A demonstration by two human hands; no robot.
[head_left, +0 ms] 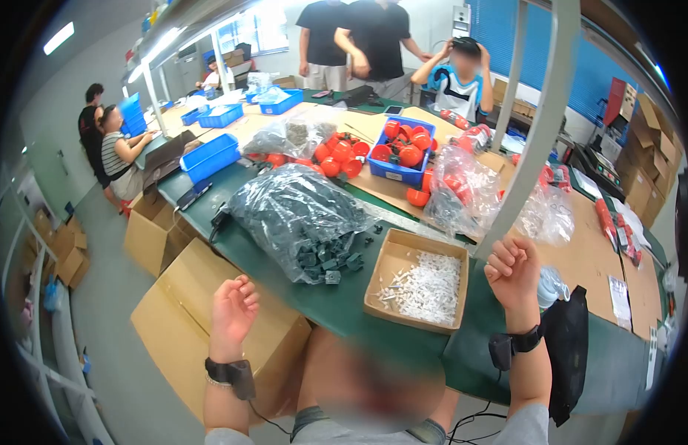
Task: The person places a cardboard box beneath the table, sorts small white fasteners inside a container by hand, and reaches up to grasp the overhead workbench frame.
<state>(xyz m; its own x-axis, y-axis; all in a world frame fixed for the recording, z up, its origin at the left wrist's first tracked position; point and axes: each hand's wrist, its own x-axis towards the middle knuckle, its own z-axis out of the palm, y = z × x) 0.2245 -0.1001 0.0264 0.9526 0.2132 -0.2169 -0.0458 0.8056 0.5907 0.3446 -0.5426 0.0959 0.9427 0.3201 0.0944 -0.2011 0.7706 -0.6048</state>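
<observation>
Raised hands, fingers loosely curled in: left (235, 308) over a carton (188, 315), right (514, 273) beside a tray of white pieces (427, 288).
The tray (381, 300) sits near the worktop's (344, 308) front edge; a bag of dark parts (292, 215) and post (533, 133) crowd it; the blue bin's (414, 178) label is unreadable.

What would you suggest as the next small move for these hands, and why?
Probably lower the right hand into the cardboard box: the hand is raised near it, seemingly empty, and the white pieces inside lie uncovered.
</observation>
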